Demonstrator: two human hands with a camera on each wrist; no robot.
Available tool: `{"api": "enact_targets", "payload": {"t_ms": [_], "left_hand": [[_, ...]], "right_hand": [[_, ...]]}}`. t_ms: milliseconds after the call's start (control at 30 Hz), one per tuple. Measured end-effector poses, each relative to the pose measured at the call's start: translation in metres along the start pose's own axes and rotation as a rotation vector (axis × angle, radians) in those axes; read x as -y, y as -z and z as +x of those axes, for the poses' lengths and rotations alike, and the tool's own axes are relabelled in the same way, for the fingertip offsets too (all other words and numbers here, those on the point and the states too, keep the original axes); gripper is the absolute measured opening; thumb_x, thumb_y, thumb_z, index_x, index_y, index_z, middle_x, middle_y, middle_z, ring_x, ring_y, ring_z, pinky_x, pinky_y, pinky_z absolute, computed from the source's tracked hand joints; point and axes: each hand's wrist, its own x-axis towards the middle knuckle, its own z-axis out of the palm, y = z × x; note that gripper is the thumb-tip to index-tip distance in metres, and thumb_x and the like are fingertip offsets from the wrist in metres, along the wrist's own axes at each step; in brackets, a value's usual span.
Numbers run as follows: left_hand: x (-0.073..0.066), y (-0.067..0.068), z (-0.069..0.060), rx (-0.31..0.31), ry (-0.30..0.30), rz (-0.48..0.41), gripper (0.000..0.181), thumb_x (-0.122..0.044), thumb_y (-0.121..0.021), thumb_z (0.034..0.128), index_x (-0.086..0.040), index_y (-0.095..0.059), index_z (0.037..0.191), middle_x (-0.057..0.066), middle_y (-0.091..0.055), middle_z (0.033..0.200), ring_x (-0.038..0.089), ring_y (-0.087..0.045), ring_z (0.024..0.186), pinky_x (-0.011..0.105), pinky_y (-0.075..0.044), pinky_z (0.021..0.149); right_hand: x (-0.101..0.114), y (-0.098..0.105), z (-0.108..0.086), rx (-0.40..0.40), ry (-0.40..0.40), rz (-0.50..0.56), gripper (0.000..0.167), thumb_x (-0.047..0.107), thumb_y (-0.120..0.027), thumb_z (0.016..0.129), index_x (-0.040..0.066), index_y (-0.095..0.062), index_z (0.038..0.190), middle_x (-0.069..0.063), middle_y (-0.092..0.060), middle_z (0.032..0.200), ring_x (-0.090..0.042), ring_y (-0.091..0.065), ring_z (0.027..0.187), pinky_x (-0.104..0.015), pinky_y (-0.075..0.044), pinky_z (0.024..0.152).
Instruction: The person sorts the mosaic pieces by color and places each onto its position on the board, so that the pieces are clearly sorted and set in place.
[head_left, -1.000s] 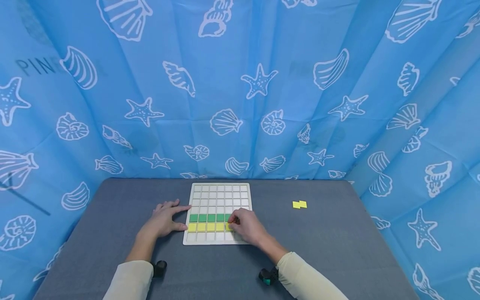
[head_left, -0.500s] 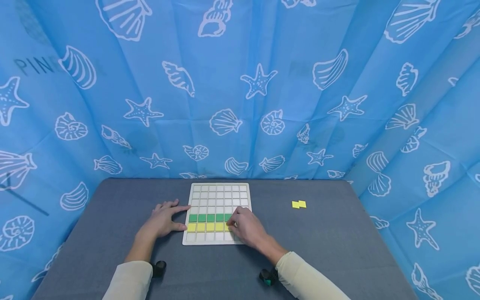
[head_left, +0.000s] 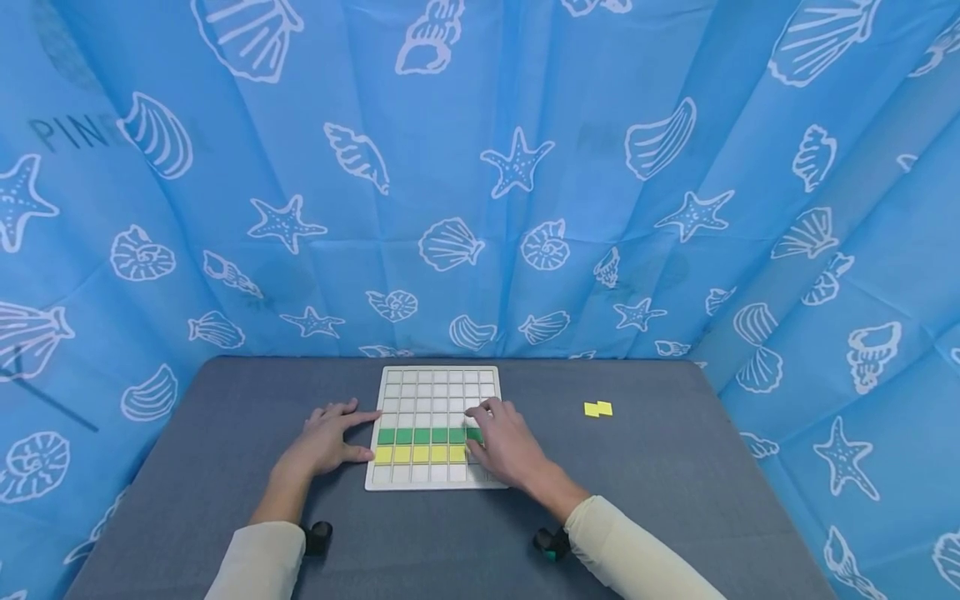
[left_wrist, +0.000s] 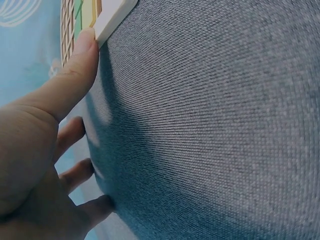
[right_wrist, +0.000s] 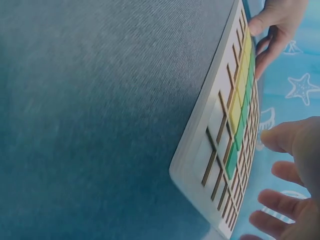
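A white grid board point(head_left: 441, 395) lies flat on the grey table, with a row of green tiles point(head_left: 422, 436) and, just nearer to the person, a row of yellow tiles point(head_left: 421, 454) set in its squares. My left hand point(head_left: 324, 439) touches the board's left edge with thumb and index finger, its other fingers spread on the cloth. Above the right part of the board hovers my right hand point(head_left: 510, 442), fingers parted and holding nothing; in the right wrist view its fingers point(right_wrist: 280, 202) are apart from the board. It hides part of the right columns in the head view.
Two loose yellow tiles point(head_left: 597, 408) lie overlapping on the table right of the board. A blue shell-patterned curtain point(head_left: 480, 208) hangs behind the table's far edge and along its sides. Each wrist carries a dark camera point(head_left: 320, 537).
My right hand has let go of a yellow tile, now lying in the yellow row, and has lifted and drawn slightly right with its fingers spread. My left hand has stayed put.
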Motion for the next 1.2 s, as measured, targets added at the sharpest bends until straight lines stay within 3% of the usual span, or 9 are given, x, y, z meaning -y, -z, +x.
{"api": "enact_targets", "payload": {"t_ms": [200,467,667,900,1200], "left_hand": [[-0.003,0.0,0.0,0.012,0.017,0.006,0.074,-0.042,-0.082,0.0831,-0.034,-0.052,0.15,0.017,-0.029,0.168,0.053,-0.018,0.152,0.076,-0.024,0.114],[-0.004,-0.001,-0.004,-0.003,0.037,0.009,0.073,-0.042,-0.083,0.0828,-0.035,-0.054,0.149,0.014,-0.03,0.167,0.049,-0.024,0.15,0.077,-0.03,0.11],[-0.005,0.002,-0.005,-0.026,0.02,0.025,0.073,-0.043,-0.084,0.0808,-0.035,-0.055,0.147,0.015,-0.032,0.166,0.048,-0.029,0.147,0.075,-0.034,0.108],[-0.006,0.002,-0.004,-0.026,0.034,0.043,0.074,-0.043,-0.085,0.0796,-0.035,-0.056,0.147,0.015,-0.033,0.165,0.047,-0.031,0.146,0.073,-0.036,0.107],[-0.005,0.002,-0.004,-0.026,0.027,0.041,0.074,-0.044,-0.085,0.0799,-0.035,-0.055,0.147,0.015,-0.033,0.165,0.047,-0.031,0.146,0.073,-0.037,0.106]], "right_hand": [[-0.011,0.003,-0.004,0.039,-0.053,-0.007,0.051,0.034,-0.072,0.096,0.01,-0.057,0.138,-0.019,-0.054,0.141,-0.04,-0.052,0.129,-0.056,-0.047,0.105],[-0.029,0.004,-0.003,0.066,-0.111,-0.082,0.069,0.053,-0.066,0.096,0.009,-0.049,0.147,-0.022,-0.047,0.148,-0.041,-0.043,0.141,-0.06,-0.036,0.117],[-0.04,0.003,-0.004,0.041,-0.118,-0.08,0.073,0.057,-0.059,0.098,0.008,-0.046,0.15,-0.024,-0.042,0.154,-0.047,-0.037,0.146,-0.067,-0.029,0.119],[-0.046,0.006,-0.003,0.066,-0.169,-0.082,0.082,0.066,-0.052,0.097,0.013,-0.035,0.158,-0.022,-0.027,0.166,-0.049,-0.02,0.155,-0.07,-0.018,0.123],[-0.066,0.006,-0.005,0.085,-0.229,-0.119,0.093,0.073,-0.049,0.094,0.02,-0.02,0.165,-0.016,-0.007,0.173,-0.05,-0.006,0.158,-0.079,-0.011,0.118]]}}
